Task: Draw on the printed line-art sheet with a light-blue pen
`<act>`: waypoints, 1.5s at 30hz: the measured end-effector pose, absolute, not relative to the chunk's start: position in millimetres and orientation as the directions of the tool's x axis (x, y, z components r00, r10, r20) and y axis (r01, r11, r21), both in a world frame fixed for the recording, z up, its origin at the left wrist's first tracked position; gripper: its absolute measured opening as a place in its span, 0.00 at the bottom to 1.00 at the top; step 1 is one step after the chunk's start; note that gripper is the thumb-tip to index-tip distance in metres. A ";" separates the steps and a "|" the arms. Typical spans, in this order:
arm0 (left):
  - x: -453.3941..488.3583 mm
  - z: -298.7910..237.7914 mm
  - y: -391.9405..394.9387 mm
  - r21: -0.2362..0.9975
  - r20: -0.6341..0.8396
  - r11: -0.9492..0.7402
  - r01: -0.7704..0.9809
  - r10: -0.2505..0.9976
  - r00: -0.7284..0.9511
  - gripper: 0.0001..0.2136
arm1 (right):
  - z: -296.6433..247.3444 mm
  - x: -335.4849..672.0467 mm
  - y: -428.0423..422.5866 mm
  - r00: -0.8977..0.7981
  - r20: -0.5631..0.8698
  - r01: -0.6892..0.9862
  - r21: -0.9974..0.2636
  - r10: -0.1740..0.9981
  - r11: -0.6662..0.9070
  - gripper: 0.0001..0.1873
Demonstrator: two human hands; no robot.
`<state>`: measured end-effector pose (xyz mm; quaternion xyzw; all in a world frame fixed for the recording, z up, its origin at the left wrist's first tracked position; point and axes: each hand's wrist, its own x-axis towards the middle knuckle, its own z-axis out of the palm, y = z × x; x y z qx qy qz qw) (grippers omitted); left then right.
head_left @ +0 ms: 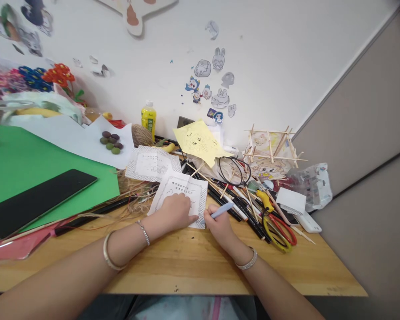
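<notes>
A small white sheet [165, 186] with printed characters, line drawings and a patterned border lies near the middle of the table. My left hand [176, 212] rests on it, pressing it down, with the thumb stretched to the right and the other fingers partly hidden. At the sheet's lower right edge, my right hand [217, 223] is closed around a light blue pen [222, 209], its tip low by the patterned border. A second sheet with a similar border [150, 163] lies just behind, partly overlapped by the first.
Markers [253, 222] and scissors [280, 233] crowd the right. A stick-framed paper lantern [270, 153], yellow paper [198, 141] and a yellow bottle [149, 118] stand behind. Left lie a black tablet-like slab [43, 200], green sheet [6, 151] and twine [136, 202].
</notes>
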<state>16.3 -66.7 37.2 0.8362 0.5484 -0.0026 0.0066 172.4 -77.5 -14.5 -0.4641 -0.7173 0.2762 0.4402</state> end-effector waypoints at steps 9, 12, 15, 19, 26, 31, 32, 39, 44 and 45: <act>14.7 33.6 -65.0 0.005 -0.011 -0.411 0.911 0.911 0.411 0.26 | -11.2 171.7 -77.1 -0.189 0.388 0.449 -0.783 0.902 0.431 0.14; 15.2 33.6 -65.0 0.014 -0.022 -0.403 0.915 0.915 0.403 0.26 | -11.5 172.4 -77.1 -0.161 0.386 0.440 -0.795 0.908 0.417 0.14; 15.2 33.3 -64.8 0.021 -0.025 -0.404 0.915 0.914 0.404 0.26 | -11.0 172.4 -78.3 -0.210 0.361 0.447 -0.791 0.908 0.418 0.14; 15.2 33.6 -65.0 0.012 -0.012 -0.409 0.912 0.912 0.409 0.26 | -13.2 174.0 -76.4 -0.193 0.382 0.472 -0.772 0.904 0.427 0.14; 15.6 36.4 -66.3 0.017 -0.028 -0.402 0.915 0.915 0.402 0.26 | -14.7 175.5 -74.1 -0.180 0.415 0.459 -0.766 0.892 0.449 0.13; 15.5 33.2 -65.0 0.014 -0.019 -0.402 0.916 0.916 0.402 0.26 | -14.1 176.5 -71.9 -0.121 0.413 0.472 -0.776 0.903 0.418 0.13; 15.4 32.5 -64.7 0.015 -0.017 -0.400 0.916 0.916 0.401 0.26 | -14.6 177.2 -71.1 -0.096 0.417 0.479 -0.777 0.904 0.409 0.13; 14.7 30.3 -63.6 0.009 -0.009 -0.405 0.914 0.914 0.406 0.26 | -16.4 178.8 -70.6 -0.128 0.392 0.468 -0.786 0.911 0.404 0.13; 14.5 33.1 -64.6 0.010 -0.012 -0.417 0.909 0.909 0.417 0.26 | -10.0 179.2 -70.8 -0.051 0.425 0.517 -0.763 0.904 0.388 0.13; 14.7 34.0 -64.9 0.010 -0.016 -0.417 0.909 0.909 0.417 0.27 | -9.2 179.4 -71.0 -0.047 0.427 0.511 -0.767 0.903 0.389 0.13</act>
